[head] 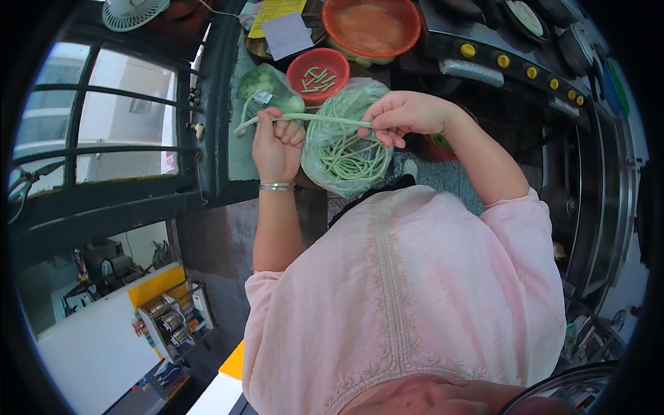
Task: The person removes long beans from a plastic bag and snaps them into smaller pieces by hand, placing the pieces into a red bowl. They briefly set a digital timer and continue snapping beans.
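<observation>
Between my two hands runs a pale green yardlong bean [321, 119], stretched over an open clear plastic bag [312, 174]. My left hand [277, 140] holds it between thumb and fingers, with its loose end hanging to the left. At the bean's right end, the fingertips of my right hand [402, 118] pinch it. Many more long beans [350, 161] lie coiled inside the bag. Just beyond the bag, a red plastic bowl [317, 57] contains several short cut bean pieces [326, 83]. A second plastic bag [264, 78] with green vegetables is behind my left hand.
An orange colander [371, 26] stands past the bowl, beside a white paper [287, 35] and a yellow sheet [270, 16]. A stove with yellow knobs [503, 61] is at the right. Dark window bars [135, 94] line the left side.
</observation>
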### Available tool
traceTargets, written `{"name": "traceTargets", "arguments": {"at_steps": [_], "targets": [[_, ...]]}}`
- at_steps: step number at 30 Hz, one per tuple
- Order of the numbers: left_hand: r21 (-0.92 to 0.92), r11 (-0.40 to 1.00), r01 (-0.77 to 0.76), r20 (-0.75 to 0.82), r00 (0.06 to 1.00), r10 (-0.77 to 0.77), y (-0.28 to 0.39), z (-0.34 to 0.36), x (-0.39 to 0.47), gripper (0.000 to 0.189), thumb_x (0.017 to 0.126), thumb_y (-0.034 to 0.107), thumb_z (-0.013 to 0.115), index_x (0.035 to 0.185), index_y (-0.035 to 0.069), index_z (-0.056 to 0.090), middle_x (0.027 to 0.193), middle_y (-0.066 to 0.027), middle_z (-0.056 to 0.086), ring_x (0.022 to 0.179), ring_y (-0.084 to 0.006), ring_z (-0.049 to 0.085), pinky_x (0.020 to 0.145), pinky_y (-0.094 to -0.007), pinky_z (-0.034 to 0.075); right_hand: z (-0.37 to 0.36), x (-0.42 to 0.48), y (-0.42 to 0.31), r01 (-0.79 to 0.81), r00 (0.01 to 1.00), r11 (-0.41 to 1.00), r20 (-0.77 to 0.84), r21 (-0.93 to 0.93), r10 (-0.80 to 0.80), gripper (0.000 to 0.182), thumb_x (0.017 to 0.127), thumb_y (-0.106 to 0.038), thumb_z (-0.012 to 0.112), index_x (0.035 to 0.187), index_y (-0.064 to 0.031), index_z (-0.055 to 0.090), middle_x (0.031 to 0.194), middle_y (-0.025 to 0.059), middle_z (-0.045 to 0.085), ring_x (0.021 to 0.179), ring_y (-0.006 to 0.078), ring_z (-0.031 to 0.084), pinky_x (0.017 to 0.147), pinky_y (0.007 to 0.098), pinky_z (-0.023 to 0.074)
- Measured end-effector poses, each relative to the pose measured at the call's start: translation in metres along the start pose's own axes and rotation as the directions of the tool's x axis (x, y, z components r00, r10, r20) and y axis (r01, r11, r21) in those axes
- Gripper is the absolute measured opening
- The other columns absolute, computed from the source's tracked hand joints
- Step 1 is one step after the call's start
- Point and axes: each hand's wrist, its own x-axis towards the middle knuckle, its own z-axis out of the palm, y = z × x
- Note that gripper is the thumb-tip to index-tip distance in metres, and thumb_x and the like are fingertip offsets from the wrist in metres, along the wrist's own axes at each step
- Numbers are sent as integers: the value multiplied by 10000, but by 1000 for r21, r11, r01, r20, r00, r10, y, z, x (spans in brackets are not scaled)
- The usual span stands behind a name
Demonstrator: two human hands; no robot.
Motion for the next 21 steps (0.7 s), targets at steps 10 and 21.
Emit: {"name": "traceTargets", "arguments": {"at_steps": [10, 21], "targets": [[565, 811, -152, 46, 987, 153, -51, 18, -19, 266, 977, 269, 394, 862, 43, 471, 593, 43, 262, 530, -63, 272, 508, -229, 262, -9, -4, 88, -89, 901, 993, -432, -75, 49, 212, 890, -151, 439, 882, 1, 586, 617, 30, 554, 466, 96, 485, 411, 242, 384], [259, 965, 43, -32, 999, -36, -40, 21, -7, 267, 981, 300, 387, 883, 65, 468, 616, 46, 293, 536, -57, 266, 509, -225, 251, -169, -84, 261, -631, 49, 775, -999, -34, -3, 520, 893, -308, 490, 1284, 24, 408, 1130, 254, 566, 997, 363, 581, 828, 411, 478]]}}
